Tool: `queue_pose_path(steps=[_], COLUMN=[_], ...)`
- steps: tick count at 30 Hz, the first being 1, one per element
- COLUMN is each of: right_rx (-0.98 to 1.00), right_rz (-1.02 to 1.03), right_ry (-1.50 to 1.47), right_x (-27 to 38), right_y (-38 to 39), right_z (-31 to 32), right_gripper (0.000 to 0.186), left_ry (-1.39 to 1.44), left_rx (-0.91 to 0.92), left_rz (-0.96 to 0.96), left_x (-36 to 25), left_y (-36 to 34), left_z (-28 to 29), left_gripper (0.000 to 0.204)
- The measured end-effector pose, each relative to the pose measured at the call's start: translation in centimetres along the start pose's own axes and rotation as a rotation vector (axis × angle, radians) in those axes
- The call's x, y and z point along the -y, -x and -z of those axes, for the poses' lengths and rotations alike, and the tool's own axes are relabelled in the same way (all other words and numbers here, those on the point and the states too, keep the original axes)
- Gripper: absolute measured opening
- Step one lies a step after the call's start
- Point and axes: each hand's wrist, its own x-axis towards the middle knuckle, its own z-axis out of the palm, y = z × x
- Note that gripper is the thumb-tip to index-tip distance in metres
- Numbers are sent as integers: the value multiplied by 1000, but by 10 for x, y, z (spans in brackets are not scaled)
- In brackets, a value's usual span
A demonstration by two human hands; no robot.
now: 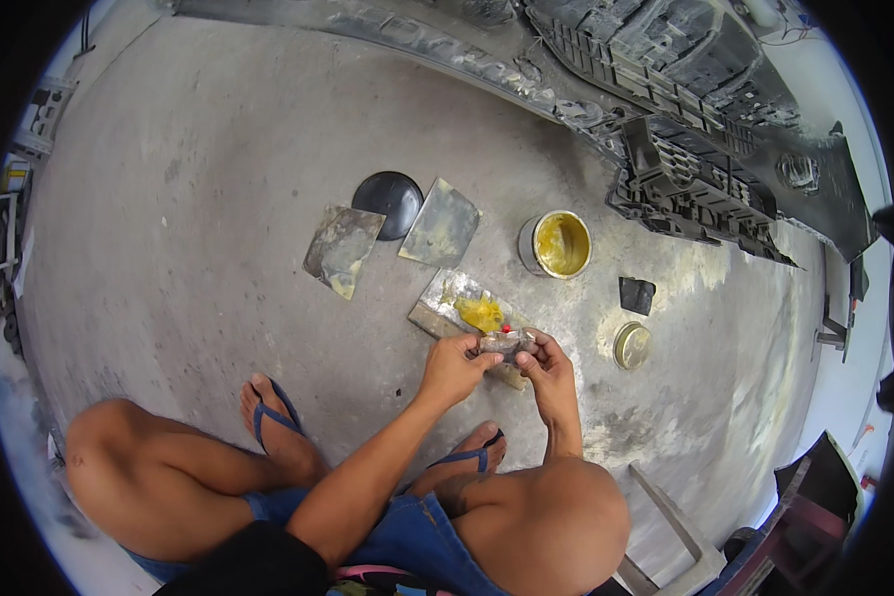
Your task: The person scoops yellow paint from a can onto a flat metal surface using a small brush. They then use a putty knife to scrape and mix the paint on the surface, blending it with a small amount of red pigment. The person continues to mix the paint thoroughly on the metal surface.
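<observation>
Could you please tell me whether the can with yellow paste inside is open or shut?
It is open: no lid covers the can, and yellow paste is visible on its inside through the mouth.

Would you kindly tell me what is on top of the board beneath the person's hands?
Yellow paste lies on the board, near a red spot. The left hand, right hand and crumpled item they hold hide what is beneath them.
</observation>
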Motion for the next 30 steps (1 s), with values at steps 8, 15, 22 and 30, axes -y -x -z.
queue_pose_path(steps=[8,15,22,30], right_rx=[30,297,239,229], right_rz=[263,352,106,-25], right_ry=[415,829,610,557], right_x=[37,75,61,55], right_y=[-10,-18,-12,-10], right_z=[6,14,19,33], right_gripper=[36,21,20,23], left_ry=[-178,-228,-88,-123], left_rx=[-33,29,83,194], left_rz=[-183,-265,-398,-245], left_x=[-12,-8,-9,-12], left_y=[4,0,0,-3], left_z=[11,10,7,7], left_gripper=[18,16,32,39])
